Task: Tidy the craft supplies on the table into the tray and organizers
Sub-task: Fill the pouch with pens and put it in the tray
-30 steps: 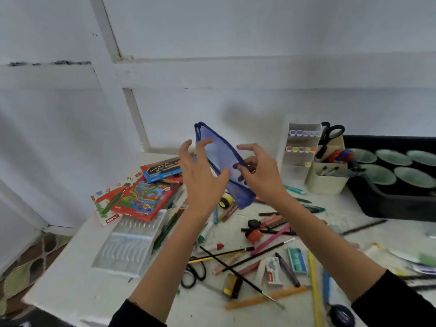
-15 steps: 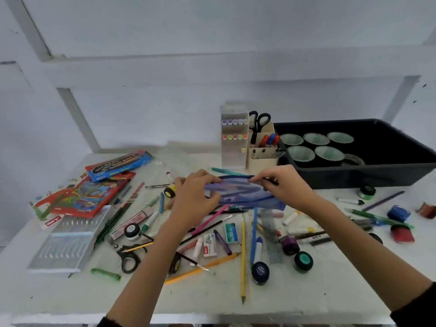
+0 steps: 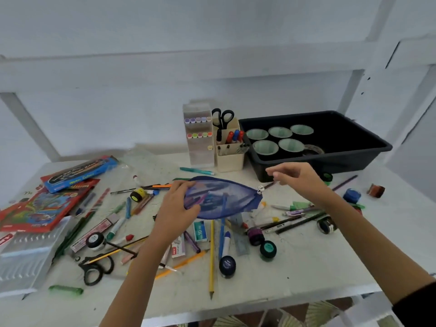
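A blue mesh zip pouch hangs level just above the cluttered white table. My left hand grips its left end, thumb under and fingers over the top edge. Just right of the pouch's zipper pull, my right hand hovers with relaxed fingers and holds nothing. At the back right stands the black tray with several green-lined cups inside. Beside it are a beige organizer with scissors and markers, and a clear marker holder.
Pencils, pens, erasers and small paint jars lie scattered under and in front of the pouch. Black scissors lie front left. Crayon and paint boxes and a clear plastic insert fill the left side. Tape rolls lie at right.
The pouch came down from chest height to just over the table and now lies level. My right hand let go of its right end. The view swung right.
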